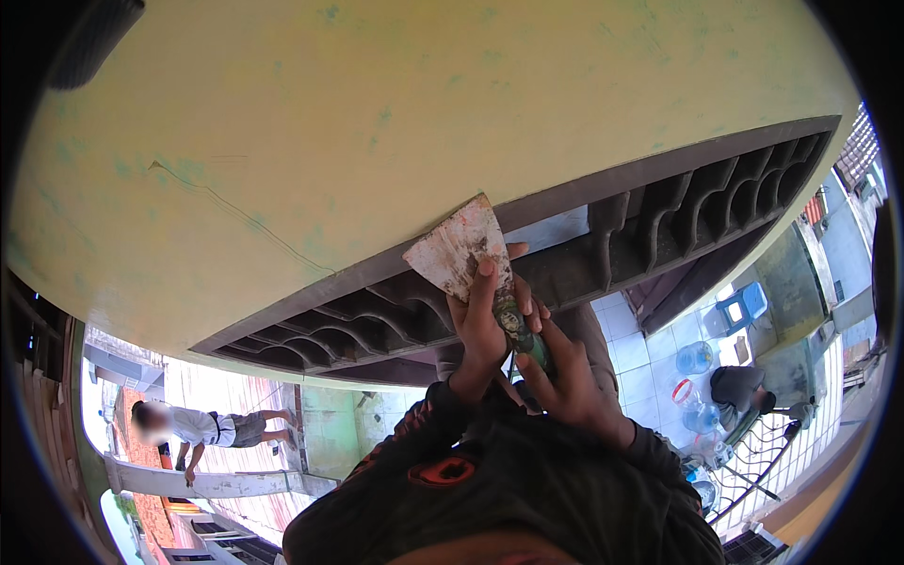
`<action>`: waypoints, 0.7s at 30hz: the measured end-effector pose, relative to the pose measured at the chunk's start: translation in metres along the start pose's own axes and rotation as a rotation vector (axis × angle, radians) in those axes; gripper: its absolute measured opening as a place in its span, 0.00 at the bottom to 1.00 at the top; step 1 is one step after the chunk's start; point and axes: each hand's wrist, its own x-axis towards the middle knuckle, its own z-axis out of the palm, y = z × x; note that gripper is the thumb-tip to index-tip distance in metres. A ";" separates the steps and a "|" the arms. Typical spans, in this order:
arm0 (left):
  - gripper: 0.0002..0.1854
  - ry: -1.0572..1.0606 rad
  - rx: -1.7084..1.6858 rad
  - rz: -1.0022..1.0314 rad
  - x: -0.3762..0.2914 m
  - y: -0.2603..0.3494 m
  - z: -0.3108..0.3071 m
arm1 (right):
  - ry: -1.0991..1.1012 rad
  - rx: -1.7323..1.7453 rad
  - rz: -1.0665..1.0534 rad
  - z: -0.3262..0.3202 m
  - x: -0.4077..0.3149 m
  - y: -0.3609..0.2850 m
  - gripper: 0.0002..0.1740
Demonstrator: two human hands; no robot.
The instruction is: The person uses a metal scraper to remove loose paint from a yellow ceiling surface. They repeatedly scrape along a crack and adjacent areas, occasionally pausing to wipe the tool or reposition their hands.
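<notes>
Both of my hands are on a broad putty knife (pixel 459 244) with a stained metal blade and a green handle (pixel 533 347). My left hand (pixel 482 328) grips it where blade and handle meet, with the thumb against the blade. Lower down, my right hand (pixel 568 378) is closed around the handle's end. Beyond the blade rises a yellow-painted wall (pixel 395 120) with greenish patches and a thin crack. The blade's far edge overlaps the dark frame (pixel 586 180) of a ventilation opening with wavy slats (pixel 607 236); whether it touches the frame, I cannot tell.
Down at the right, a person (pixel 736 395) crouches by several clear plastic water jugs (pixel 694 358) on white floor tiles (pixel 628 357). A blue plastic stool (pixel 741 308) stands nearby. At the left, another person (pixel 212 427) bends over a low pale wall (pixel 226 484).
</notes>
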 end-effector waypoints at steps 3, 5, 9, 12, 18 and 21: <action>0.26 -0.008 0.003 0.011 0.002 0.002 0.000 | 0.009 -0.020 -0.002 0.004 -0.003 0.005 0.27; 0.26 0.002 0.011 -0.015 -0.002 0.001 -0.001 | -0.010 -0.026 0.015 0.004 -0.005 0.008 0.27; 0.27 -0.001 -0.002 -0.004 0.001 0.001 -0.003 | -0.015 -0.033 -0.011 0.002 0.001 0.000 0.27; 0.27 -0.028 0.007 -0.005 0.002 0.001 -0.005 | 0.009 -0.016 0.028 0.007 -0.005 0.005 0.27; 0.26 -0.033 -0.015 -0.003 0.002 0.004 -0.007 | -0.020 -0.029 -0.011 0.005 0.000 0.002 0.27; 0.24 -0.070 -0.070 0.002 0.002 0.001 -0.009 | -0.029 -0.014 0.028 0.005 -0.005 0.006 0.28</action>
